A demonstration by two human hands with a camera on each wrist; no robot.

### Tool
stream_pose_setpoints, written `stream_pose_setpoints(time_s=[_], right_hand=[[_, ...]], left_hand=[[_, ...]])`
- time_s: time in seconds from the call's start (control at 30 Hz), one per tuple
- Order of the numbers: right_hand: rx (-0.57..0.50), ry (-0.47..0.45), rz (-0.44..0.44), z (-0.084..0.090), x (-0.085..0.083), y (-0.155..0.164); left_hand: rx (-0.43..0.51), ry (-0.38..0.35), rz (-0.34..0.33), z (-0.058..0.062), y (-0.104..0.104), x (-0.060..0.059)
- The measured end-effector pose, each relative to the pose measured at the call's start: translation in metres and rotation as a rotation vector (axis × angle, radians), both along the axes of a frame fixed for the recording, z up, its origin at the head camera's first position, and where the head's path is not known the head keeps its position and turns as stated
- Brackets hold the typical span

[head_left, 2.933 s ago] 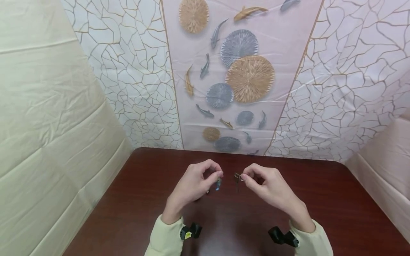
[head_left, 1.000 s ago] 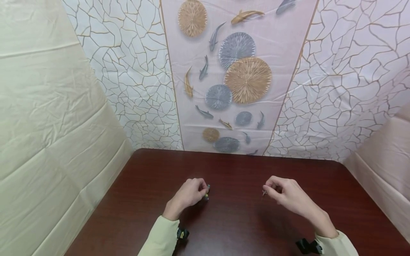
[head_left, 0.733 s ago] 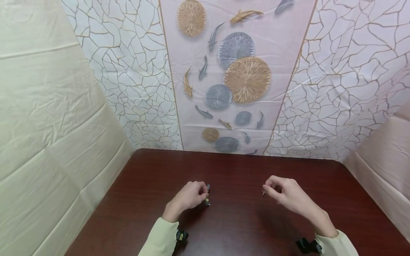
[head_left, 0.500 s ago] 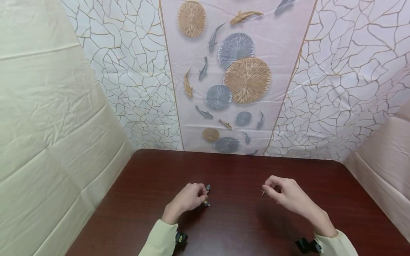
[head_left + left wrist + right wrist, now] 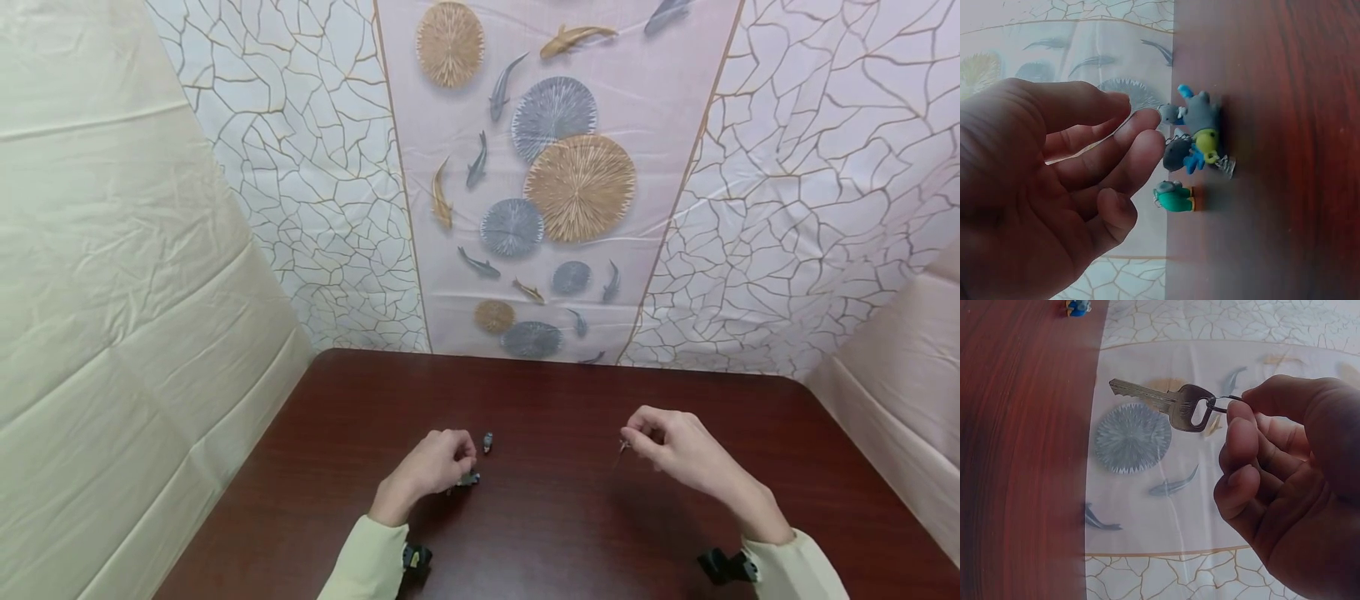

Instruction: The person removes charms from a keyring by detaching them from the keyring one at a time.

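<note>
I watch my left hand (image 5: 433, 465) come back toward me since half a second ago — it was pinching the little toy figures then, and now its fingers are let go and only loosely bent, with nothing in them. The cluster of small figures (image 5: 1192, 132) lies on the dark wooden table (image 5: 570, 533) just beyond my fingertips (image 5: 1150, 134), close but, as far as I can tell, apart from them; a small teal figure (image 5: 1175, 195) sits just beside the cluster. My right hand (image 5: 671, 450) has barely shifted — it stays raised above the table, well apart from the left, pinching a thin key ring (image 5: 1225, 403) from which a silver key (image 5: 1166, 403) sticks out sideways.
</note>
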State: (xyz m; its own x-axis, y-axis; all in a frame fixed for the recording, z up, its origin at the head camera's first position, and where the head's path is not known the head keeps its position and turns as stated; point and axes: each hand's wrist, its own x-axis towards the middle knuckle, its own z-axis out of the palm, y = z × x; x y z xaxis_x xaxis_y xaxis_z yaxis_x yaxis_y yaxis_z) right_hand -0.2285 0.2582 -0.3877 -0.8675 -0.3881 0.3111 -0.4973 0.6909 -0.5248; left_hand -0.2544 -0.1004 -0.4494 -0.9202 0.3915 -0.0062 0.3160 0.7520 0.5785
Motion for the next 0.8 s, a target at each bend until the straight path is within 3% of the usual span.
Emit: stream_pose_setpoints(time_s=[0.53, 0.8], right_hand=[[0.052, -0.040, -0.051, 0.001, -0.005, 0.025], [0.103, -0.085, -0.094, -0.004, -0.013, 0.045]], left_hand=[[0.034, 0.037, 0.015, 0.008, -0.008, -0.003], [0.022, 0.054, 0.045, 0.005, -0.013, -0.005]])
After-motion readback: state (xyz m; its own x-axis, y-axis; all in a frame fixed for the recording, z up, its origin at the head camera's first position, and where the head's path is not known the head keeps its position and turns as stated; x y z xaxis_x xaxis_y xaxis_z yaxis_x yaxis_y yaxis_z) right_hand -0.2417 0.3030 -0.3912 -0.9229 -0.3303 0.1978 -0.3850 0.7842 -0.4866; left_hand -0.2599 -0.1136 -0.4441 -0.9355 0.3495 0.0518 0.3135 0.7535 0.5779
